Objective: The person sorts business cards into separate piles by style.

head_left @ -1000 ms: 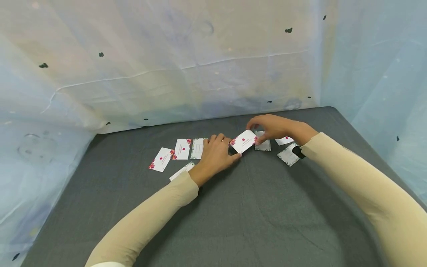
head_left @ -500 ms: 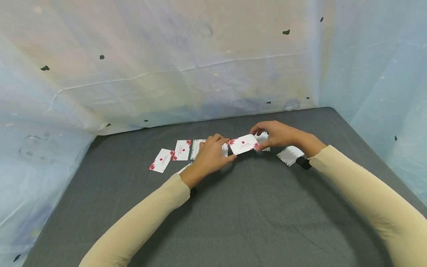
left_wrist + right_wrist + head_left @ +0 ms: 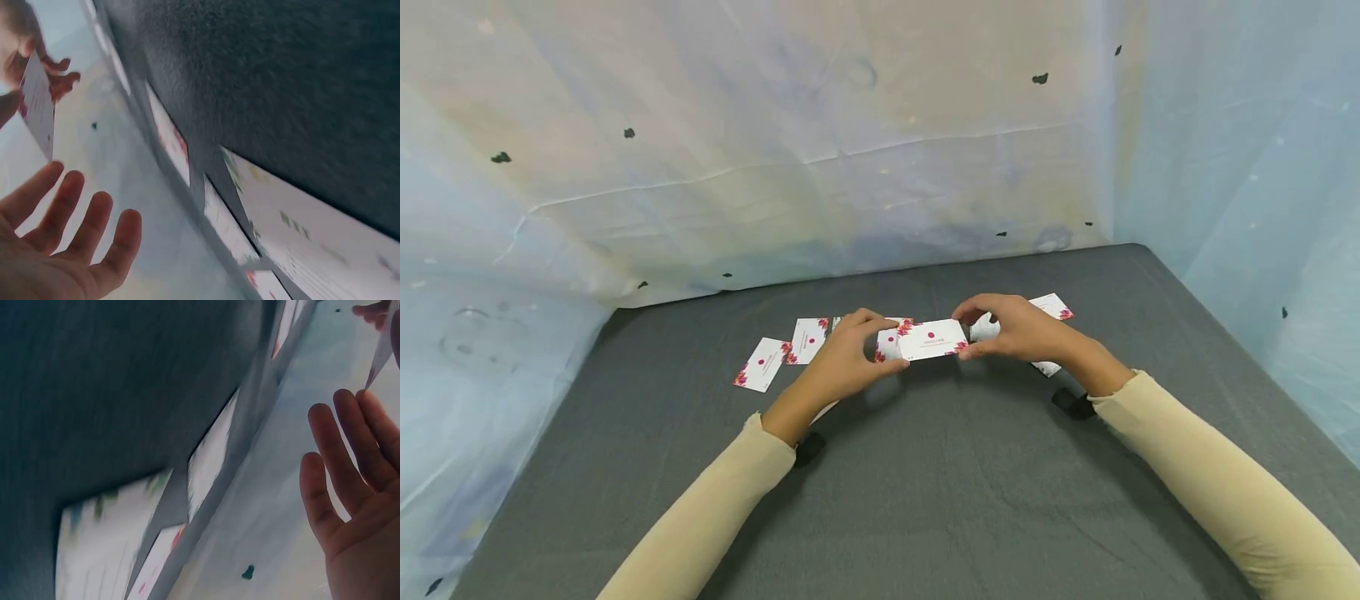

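Note:
A white business card [image 3: 932, 339] with red flowers in its corners and a red dot is held flat above the grey cloth. My right hand [image 3: 1026, 333] pinches its right end between thumb and fingers. At the left end, my left hand [image 3: 838, 362] grips the edge between thumb and index fingertip. The left wrist view shows this card [image 3: 39, 109] off the table, with the left hand's [image 3: 69, 250] other fingers spread. In the right wrist view, the right hand's [image 3: 362, 500] index fingertip touches a card corner. Another red-flowered card [image 3: 887, 343] lies behind, partly hidden.
Two red-flowered cards [image 3: 762, 364] lie to the left on the grey cloth table [image 3: 940, 500]. More cards, some green-leafed, lie at the right [image 3: 1052, 306], partly behind the right hand. One card [image 3: 825, 410] is mostly hidden by the left wrist. Pale draped sheets [image 3: 820, 200] enclose the table.
The card has moved left and turned level in the right hand. My left hand has shifted left and nearer, uncovering a red-flowered card, and now holds the held card's left end.

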`<act>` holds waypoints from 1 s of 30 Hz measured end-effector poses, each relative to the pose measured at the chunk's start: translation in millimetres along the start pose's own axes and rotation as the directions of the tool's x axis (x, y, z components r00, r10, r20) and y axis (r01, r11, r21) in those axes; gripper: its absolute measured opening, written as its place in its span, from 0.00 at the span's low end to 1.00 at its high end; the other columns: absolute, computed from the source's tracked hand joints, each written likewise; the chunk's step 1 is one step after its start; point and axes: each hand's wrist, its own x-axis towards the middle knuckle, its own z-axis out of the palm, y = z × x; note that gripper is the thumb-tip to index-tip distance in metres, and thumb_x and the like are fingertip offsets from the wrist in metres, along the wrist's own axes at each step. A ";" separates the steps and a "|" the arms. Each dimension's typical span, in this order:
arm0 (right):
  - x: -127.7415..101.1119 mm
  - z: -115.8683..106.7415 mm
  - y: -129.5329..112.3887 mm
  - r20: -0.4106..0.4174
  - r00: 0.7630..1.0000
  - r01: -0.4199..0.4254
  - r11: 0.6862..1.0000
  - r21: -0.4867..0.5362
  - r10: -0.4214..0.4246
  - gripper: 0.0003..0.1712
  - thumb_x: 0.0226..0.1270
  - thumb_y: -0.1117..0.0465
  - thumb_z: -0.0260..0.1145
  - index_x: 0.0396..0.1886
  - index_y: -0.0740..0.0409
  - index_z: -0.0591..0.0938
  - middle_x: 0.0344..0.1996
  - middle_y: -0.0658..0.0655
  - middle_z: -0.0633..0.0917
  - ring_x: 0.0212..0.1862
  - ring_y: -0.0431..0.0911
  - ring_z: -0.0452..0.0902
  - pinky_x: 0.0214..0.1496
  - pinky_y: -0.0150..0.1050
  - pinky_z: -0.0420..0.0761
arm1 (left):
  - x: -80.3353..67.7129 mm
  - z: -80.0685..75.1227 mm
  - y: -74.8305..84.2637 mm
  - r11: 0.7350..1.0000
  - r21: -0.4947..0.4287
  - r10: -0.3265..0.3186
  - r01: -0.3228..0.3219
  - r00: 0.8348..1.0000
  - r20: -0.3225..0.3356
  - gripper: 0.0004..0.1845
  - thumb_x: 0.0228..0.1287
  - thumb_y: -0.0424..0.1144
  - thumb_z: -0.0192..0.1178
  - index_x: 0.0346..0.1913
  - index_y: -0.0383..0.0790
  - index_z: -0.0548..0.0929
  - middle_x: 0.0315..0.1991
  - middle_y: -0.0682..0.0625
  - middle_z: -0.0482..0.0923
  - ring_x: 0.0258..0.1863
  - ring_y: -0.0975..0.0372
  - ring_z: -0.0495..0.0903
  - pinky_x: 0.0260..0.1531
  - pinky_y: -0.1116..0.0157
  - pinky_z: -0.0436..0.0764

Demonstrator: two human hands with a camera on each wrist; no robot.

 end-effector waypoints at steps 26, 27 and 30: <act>-7.5 45.5 -62.5 -0.005 0.999 -0.035 0.978 -0.204 0.035 0.33 0.51 0.38 0.77 0.54 0.48 0.83 0.47 0.47 0.86 0.53 0.44 0.81 0.57 0.47 0.78 | -46.9 -18.2 -30.9 0.981 0.162 0.095 -0.102 0.994 0.051 0.28 0.54 0.55 0.74 0.57 0.49 0.84 0.59 0.51 0.76 0.64 0.54 0.71 0.64 0.47 0.69; -7.0 47.0 -62.4 0.000 0.999 -0.037 0.978 -0.207 0.038 0.33 0.51 0.38 0.77 0.53 0.48 0.83 0.47 0.47 0.86 0.53 0.44 0.81 0.56 0.47 0.78 | -47.2 -18.5 -31.8 0.980 0.166 0.101 -0.108 0.994 0.048 0.28 0.53 0.55 0.74 0.56 0.48 0.84 0.59 0.51 0.76 0.64 0.54 0.72 0.64 0.47 0.70; -4.3 51.3 -61.1 0.014 0.999 -0.038 0.974 -0.222 0.042 0.31 0.51 0.38 0.77 0.52 0.47 0.84 0.45 0.47 0.85 0.50 0.43 0.80 0.54 0.47 0.78 | -48.1 -19.6 -33.8 0.977 0.185 0.101 -0.110 0.993 0.055 0.28 0.54 0.56 0.73 0.56 0.48 0.84 0.59 0.52 0.76 0.63 0.54 0.72 0.63 0.47 0.70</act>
